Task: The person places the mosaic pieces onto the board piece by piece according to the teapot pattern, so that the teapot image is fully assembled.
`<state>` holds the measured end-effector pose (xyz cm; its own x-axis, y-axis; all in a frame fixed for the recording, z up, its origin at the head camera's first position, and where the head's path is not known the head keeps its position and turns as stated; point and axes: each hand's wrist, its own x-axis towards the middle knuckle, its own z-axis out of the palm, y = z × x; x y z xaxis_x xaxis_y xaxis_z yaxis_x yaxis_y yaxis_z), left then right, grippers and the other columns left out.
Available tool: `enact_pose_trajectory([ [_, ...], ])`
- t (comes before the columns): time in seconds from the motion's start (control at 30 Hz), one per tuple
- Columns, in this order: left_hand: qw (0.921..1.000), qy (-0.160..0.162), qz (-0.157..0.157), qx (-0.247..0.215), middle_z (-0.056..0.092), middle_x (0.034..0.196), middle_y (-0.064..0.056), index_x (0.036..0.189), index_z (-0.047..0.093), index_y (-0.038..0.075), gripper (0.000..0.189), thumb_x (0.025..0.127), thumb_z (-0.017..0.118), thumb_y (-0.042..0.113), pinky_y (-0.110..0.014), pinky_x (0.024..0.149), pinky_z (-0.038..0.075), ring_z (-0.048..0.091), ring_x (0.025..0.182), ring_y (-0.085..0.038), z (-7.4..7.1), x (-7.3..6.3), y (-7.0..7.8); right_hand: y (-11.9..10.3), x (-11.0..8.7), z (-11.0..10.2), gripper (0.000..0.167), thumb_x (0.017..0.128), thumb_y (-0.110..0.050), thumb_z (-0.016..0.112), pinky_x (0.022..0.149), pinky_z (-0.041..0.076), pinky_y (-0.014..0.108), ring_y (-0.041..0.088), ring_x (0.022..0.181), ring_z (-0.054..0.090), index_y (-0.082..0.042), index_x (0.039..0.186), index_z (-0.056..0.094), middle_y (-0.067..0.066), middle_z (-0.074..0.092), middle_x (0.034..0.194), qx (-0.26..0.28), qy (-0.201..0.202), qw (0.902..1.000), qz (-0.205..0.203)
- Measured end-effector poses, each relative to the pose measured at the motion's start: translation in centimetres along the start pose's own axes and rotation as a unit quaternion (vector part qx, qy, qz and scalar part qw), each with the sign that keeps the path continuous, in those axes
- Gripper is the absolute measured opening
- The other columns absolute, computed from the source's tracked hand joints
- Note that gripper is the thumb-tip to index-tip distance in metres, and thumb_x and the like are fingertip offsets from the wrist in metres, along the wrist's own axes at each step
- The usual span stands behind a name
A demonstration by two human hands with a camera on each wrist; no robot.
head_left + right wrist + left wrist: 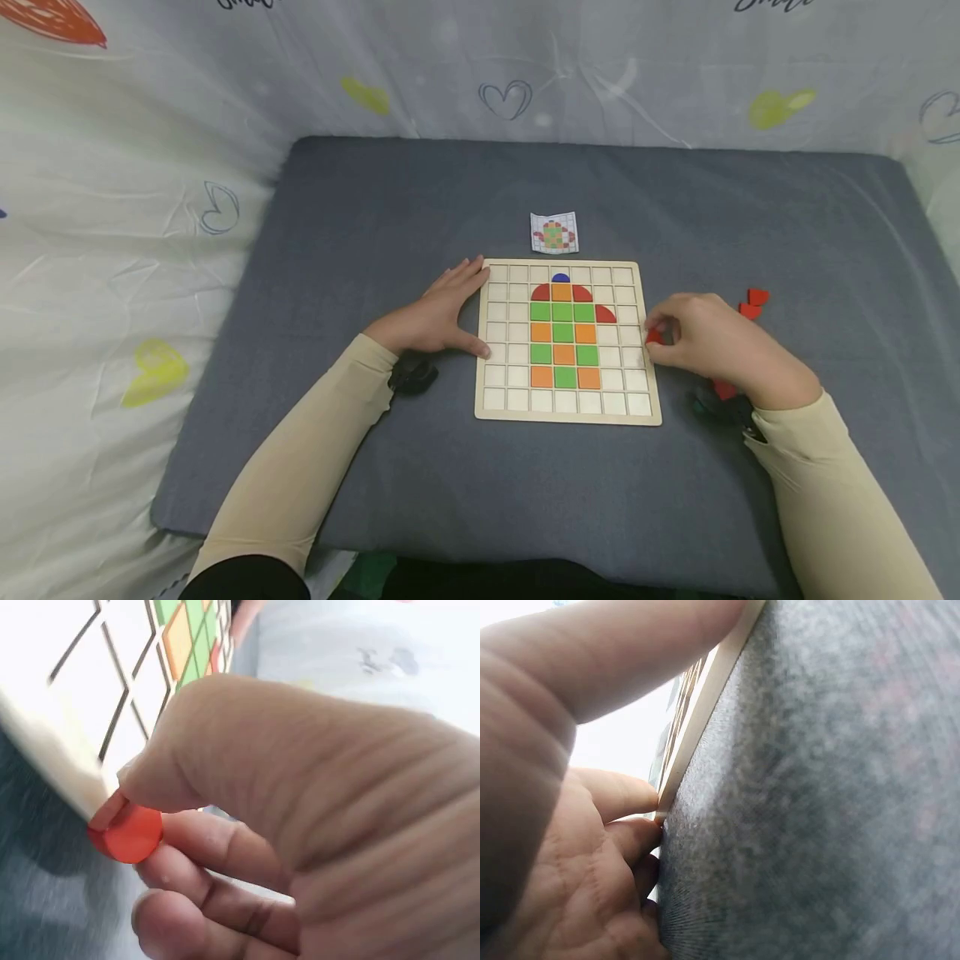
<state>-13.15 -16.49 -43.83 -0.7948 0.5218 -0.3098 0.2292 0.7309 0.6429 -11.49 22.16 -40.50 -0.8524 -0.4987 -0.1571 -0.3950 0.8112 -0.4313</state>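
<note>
A square wooden grid board (501,414) lies on the grey cloth, with green and orange square tiles in its middle columns. Dark red quarter-round tiles (606,314) and a blue half-round tile (561,278) sit around their top. My left hand (427,310) rests at the board's left edge, thumb and fingers spread and touching the rim. Just off the right edge, my right hand (701,342) pinches a red tile with a rounded edge (133,834) between thumb and fingers. In the right wrist view that tile is close beside the board's rim.
Behind the board lies a small pattern card (554,233) with a coloured picture. Loose red tiles (757,297) lie to the right, and another red tile (724,389) shows partly under my right wrist. A white printed curtain (450,75) hangs behind the padded surface.
</note>
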Motion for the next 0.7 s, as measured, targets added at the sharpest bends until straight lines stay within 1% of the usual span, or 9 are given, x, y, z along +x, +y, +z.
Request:
enact_pose_trajectory([
  [0.2,1.0000,0.000,0.000,0.004,-0.005,0.177,-0.004,0.170,0.012,0.009,0.126,0.080,0.093,0.045,-0.041,0.132,-0.005,-0.009,0.163,-0.022,0.0,0.0,-0.1,-1.1,1.4,0.2,0.020,0.084,-0.008,0.079,0.059,0.044,0.031,0.014,0.064,0.051,-0.004,0.103,0.078,0.000,0.060,0.076,0.003,-0.030,0.9994,-0.015],
  [0.3,1.0000,0.000,0.001,0.005,-0.005,0.177,-0.004,0.170,0.012,0.009,0.126,0.080,0.093,0.045,-0.041,0.132,-0.005,-0.009,0.163,-0.022,0.0,0.1,0.0,-1.1,1.6,0.3,0.021,0.086,-0.007,0.080,0.062,0.046,0.032,0.014,0.068,0.052,-0.004,0.106,0.078,0.000,0.060,0.077,0.001,-0.036,0.9991,-0.024],
  [0.53,1.0000,0.000,-0.001,-0.001,-0.005,0.177,-0.003,0.170,0.012,0.009,0.126,0.080,0.093,0.044,-0.041,0.132,-0.006,-0.009,0.163,-0.022,0.0,0.1,0.0,-0.9,1.4,0.4,0.021,0.087,-0.005,0.084,0.072,0.053,0.036,0.016,0.080,0.059,-0.004,0.108,0.079,0.002,0.071,0.094,0.005,-0.029,0.9988,-0.040],
  [0.7,1.0000,0.003,-0.003,0.005,-0.005,0.177,-0.005,0.170,0.012,0.008,0.127,0.079,0.094,0.043,-0.041,0.132,-0.005,-0.009,0.163,-0.023,0.1,0.1,0.0,-0.9,1.6,0.5,0.020,0.087,-0.006,0.085,0.078,0.057,0.039,0.016,0.084,0.064,-0.006,0.106,0.078,0.003,0.074,0.096,0.019,-0.019,0.9989,-0.039],
])
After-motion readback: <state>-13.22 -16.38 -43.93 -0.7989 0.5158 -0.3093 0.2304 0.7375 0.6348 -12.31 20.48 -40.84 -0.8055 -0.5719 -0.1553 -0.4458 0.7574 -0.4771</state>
